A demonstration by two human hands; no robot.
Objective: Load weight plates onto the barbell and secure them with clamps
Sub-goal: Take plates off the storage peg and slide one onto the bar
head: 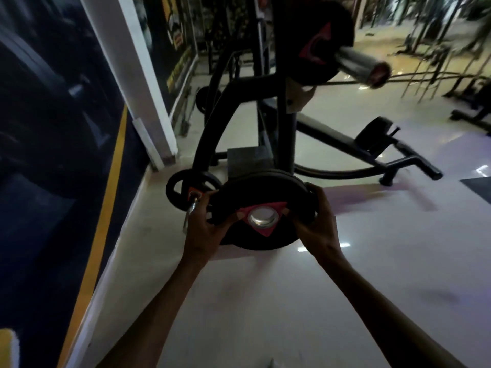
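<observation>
A black weight plate (260, 192) with a red triangle mark sits on a low storage peg whose silver end (263, 217) shows through its centre hole. My left hand (204, 229) grips the plate's left rim and my right hand (316, 221) grips its right rim. Higher up at the right, the barbell's chrome sleeve (358, 63) sticks out past a large black plate (318, 41) with a red mark that sits on it. No clamp is visible on the sleeve.
A smaller black plate (176, 189) hangs on a second peg to the left. The black rack frame (287, 123) rises behind the plates. A dark wall with a yellow stripe (106, 208) runs along the left. Other gym machines stand at the far right on the pale floor.
</observation>
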